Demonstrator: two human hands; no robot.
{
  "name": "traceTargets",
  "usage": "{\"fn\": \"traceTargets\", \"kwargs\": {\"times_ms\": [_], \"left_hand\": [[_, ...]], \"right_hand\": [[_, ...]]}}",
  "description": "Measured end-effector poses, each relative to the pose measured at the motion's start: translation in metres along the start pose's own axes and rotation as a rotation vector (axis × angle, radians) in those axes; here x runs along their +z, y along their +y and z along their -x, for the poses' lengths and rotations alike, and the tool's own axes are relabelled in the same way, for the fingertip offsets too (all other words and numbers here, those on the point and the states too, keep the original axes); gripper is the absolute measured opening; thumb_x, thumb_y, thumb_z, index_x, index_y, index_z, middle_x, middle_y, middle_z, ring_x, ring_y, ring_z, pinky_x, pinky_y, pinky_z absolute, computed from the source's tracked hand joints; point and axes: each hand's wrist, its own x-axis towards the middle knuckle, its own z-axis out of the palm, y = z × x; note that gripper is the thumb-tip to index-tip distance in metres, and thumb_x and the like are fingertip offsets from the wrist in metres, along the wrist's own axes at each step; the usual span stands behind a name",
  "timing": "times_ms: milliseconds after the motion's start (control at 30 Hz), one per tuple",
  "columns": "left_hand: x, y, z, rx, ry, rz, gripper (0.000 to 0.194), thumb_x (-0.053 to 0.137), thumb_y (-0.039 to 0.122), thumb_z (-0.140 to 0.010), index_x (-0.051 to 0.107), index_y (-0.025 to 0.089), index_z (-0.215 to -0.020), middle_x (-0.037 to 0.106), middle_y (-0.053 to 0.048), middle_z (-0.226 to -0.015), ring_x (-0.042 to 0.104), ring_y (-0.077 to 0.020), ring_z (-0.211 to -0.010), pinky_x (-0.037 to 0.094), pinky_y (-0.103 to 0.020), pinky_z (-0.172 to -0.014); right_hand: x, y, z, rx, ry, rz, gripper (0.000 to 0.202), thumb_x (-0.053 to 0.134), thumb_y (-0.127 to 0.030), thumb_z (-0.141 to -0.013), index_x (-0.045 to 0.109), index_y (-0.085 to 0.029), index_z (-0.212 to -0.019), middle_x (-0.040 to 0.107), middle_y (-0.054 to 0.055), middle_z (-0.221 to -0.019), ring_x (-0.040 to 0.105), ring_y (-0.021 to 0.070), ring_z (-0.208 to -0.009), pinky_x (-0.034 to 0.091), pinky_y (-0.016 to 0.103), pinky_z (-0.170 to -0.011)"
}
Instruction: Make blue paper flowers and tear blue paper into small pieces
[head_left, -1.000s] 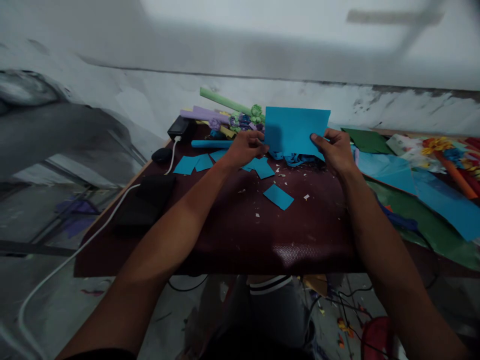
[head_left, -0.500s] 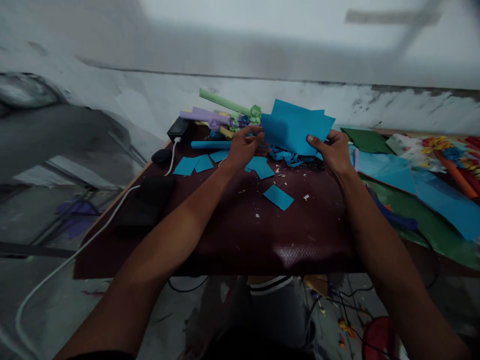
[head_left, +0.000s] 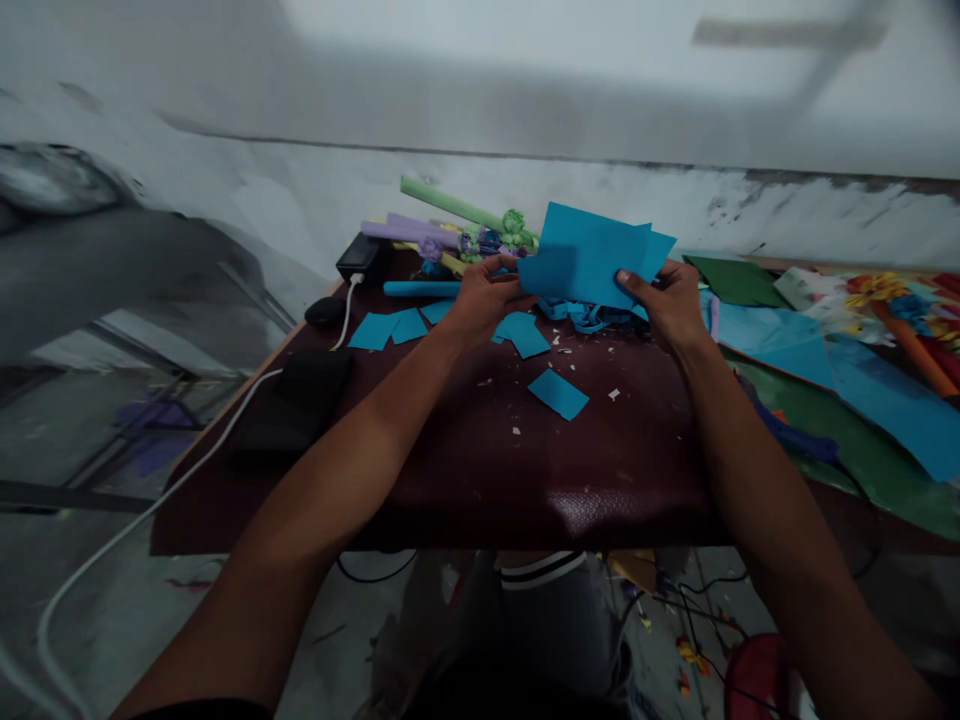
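Several overlapping blue paper sheets (head_left: 589,255) are held up above the far part of the dark red table. My right hand (head_left: 670,302) pinches them at their right side, thumb on the near face and fingers behind. At their left corner, my left hand (head_left: 486,293) is closed on a sheet's edge, its fingertips partly hidden. Below the hands, a small blue paper piece (head_left: 559,394) lies flat on the table, and more cut blue pieces (head_left: 527,334) lie near my left wrist. Blue paper strips (head_left: 589,316) are bunched beneath the raised sheets.
Paper rolls (head_left: 450,203) and crumpled paper flowers lie at the back. A black mouse (head_left: 325,312), a black box (head_left: 300,400) and a white cable (head_left: 225,445) are at left. On the right are a blue-handled tool (head_left: 799,435), green sheets (head_left: 750,283) and large blue sheets (head_left: 892,400).
My left fingers have closed from a looser, spread pose onto the left corner of the blue sheets. The sheets have shifted slightly, while my right hand keeps its pinch.
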Motion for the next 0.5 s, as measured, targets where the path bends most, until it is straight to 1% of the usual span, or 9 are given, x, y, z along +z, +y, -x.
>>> {"fn": "traceTargets", "kwargs": {"times_ms": [100, 167, 200, 300, 400, 467, 500], "left_hand": [[0.001, 0.001, 0.000, -0.014, 0.035, -0.006, 0.049, 0.104, 0.030, -0.066, 0.074, 0.021, -0.104, 0.083, -0.003, -0.096, 0.082, -0.0191, -0.088, 0.073, -0.039, -0.091], [0.001, 0.002, 0.000, -0.025, 0.061, 0.001, 0.047, 0.102, 0.027, -0.066, 0.075, 0.020, -0.104, 0.083, -0.003, -0.095, 0.081, -0.0187, -0.084, 0.072, -0.038, -0.087], [0.000, 0.002, 0.000, -0.032, 0.074, 0.002, 0.046, 0.101, 0.026, -0.066, 0.076, 0.020, -0.104, 0.083, -0.003, -0.095, 0.080, -0.0189, -0.084, 0.071, -0.038, -0.085], [-0.002, 0.007, 0.000, -0.043, 0.093, -0.047, 0.041, 0.097, 0.025, -0.068, 0.078, 0.020, -0.104, 0.085, -0.006, -0.098, 0.080, -0.0209, -0.086, 0.069, -0.037, -0.081], [-0.004, 0.012, 0.001, -0.061, 0.096, -0.102, 0.037, 0.095, 0.024, -0.069, 0.080, 0.019, -0.103, 0.085, -0.007, -0.099, 0.078, -0.0223, -0.086, 0.067, -0.037, -0.078], [-0.004, 0.015, 0.003, -0.073, 0.091, -0.124, 0.034, 0.094, 0.024, -0.071, 0.080, 0.020, -0.102, 0.084, -0.006, -0.095, 0.076, -0.0212, -0.082, 0.065, -0.036, -0.076], [-0.003, 0.015, 0.003, -0.081, 0.083, -0.134, 0.032, 0.094, 0.023, -0.072, 0.080, 0.020, -0.101, 0.084, -0.005, -0.094, 0.075, -0.0203, -0.080, 0.064, -0.035, -0.075]], "right_hand": [[0.000, 0.004, -0.001, -0.075, 0.084, -0.015, 0.077, 0.105, -0.084, -0.066, 0.053, -0.028, -0.069, 0.049, -0.001, -0.072, 0.058, 0.0184, -0.076, 0.056, 0.034, -0.061], [0.000, 0.005, -0.002, -0.056, 0.081, -0.060, 0.081, 0.098, -0.092, -0.071, 0.049, -0.026, -0.066, 0.045, -0.002, -0.071, 0.050, 0.0145, -0.067, 0.052, 0.032, -0.059], [0.000, 0.005, -0.003, -0.048, 0.079, -0.080, 0.083, 0.096, -0.093, -0.072, 0.048, -0.026, -0.065, 0.043, -0.003, -0.071, 0.047, 0.0131, -0.065, 0.051, 0.031, -0.058], [-0.002, 0.005, -0.005, -0.052, 0.091, -0.071, 0.080, 0.099, -0.087, -0.073, 0.050, -0.025, -0.064, 0.042, -0.004, -0.069, 0.044, 0.0115, -0.062, 0.049, 0.029, -0.057], [-0.006, 0.007, -0.007, -0.073, 0.132, -0.014, 0.069, 0.102, -0.077, -0.078, 0.056, -0.026, -0.067, 0.046, -0.004, -0.067, 0.046, 0.0122, -0.062, 0.048, 0.029, -0.057], [-0.009, 0.009, -0.010, -0.121, 0.199, 0.047, 0.054, 0.101, -0.069, -0.082, 0.066, -0.027, -0.078, 0.053, -0.003, -0.070, 0.049, 0.0134, -0.064, 0.049, 0.029, -0.058], [-0.010, 0.010, -0.010, -0.163, 0.233, 0.090, 0.046, 0.101, -0.063, -0.083, 0.072, -0.028, -0.087, 0.058, -0.003, -0.074, 0.051, 0.0141, -0.066, 0.050, 0.029, -0.060]]}}
